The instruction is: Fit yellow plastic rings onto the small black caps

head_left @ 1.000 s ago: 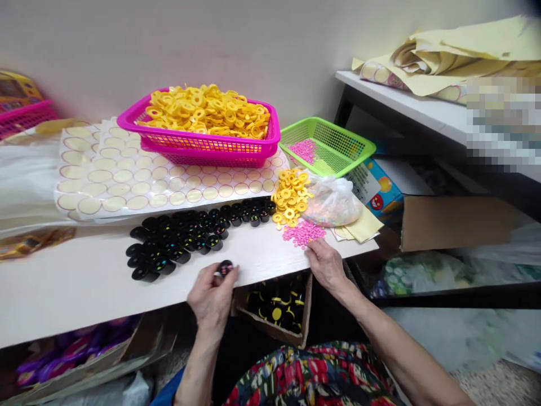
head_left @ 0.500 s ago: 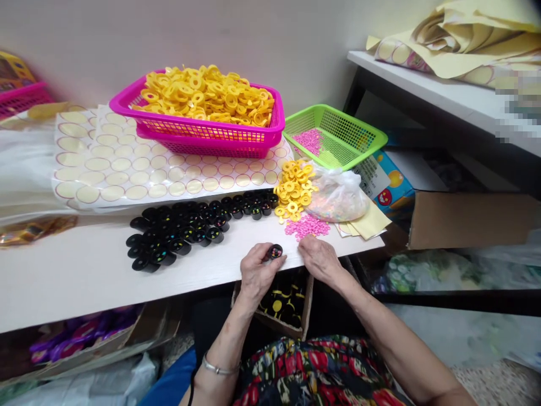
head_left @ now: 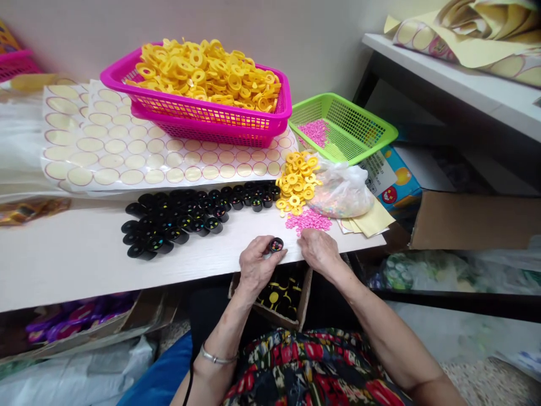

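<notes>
Between the thumb and fingers of my left hand (head_left: 257, 262) is a small round black cup (head_left: 276, 245), its open top facing up with small coloured pieces inside. My right hand (head_left: 320, 251) is closed at the near edge of a pile of small pink pieces (head_left: 310, 220), fingertips pressed down by the table; whatever they pinch is hidden. Left of my hands stand rows of similar black cups (head_left: 177, 217), several showing coloured bits inside. Yellow ring-shaped parts (head_left: 298, 183) lie heaped just behind the pink pile.
Behind, a pink basket (head_left: 203, 115) heaped with yellow rings rests on sticker sheets (head_left: 135, 176). A green basket (head_left: 350, 152) holds more pink pieces. Beside the pile sits a clear plastic bag (head_left: 344, 194). Below the table edge is a cardboard box (head_left: 302, 304) of black and yellow parts.
The view has shifted slightly. The cup in my left hand has tipped so its coloured contents show more clearly. My right hand stays by the pink pile, fingers still closed.
</notes>
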Demonstrator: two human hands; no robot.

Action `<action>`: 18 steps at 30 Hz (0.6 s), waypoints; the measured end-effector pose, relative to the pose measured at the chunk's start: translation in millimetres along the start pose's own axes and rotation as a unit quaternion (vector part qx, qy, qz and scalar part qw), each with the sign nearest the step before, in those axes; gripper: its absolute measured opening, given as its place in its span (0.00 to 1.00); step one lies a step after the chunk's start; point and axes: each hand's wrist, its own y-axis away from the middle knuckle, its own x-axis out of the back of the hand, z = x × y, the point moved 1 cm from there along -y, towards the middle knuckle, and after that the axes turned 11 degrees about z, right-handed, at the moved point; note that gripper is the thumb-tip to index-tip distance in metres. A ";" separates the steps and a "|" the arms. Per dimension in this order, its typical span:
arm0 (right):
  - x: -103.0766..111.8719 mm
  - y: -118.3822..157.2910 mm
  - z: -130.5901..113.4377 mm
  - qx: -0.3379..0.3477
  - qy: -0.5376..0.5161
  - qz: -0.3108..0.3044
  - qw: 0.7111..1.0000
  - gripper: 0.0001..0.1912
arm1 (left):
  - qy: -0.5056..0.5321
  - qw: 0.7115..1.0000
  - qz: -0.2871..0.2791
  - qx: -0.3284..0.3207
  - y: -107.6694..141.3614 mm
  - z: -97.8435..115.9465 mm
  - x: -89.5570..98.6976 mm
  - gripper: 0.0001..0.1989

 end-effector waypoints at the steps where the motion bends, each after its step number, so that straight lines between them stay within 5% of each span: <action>1: -0.6 1.3 0.7 -0.008 -0.003 0.007 1.000 0.09 | -0.001 1.000 -0.001 -0.001 0.0 0.1 0.0 0.13; 10: -6.8 4.6 8.7 -0.055 -0.056 0.060 0.995 0.09 | -0.008 1.000 0.008 -0.008 0.8 1.5 -1.2 0.13; 18: -12.6 12.1 14.3 0.011 -0.088 0.095 0.992 0.08 | -0.022 1.000 0.005 -0.006 1.8 -1.8 -2.0 0.14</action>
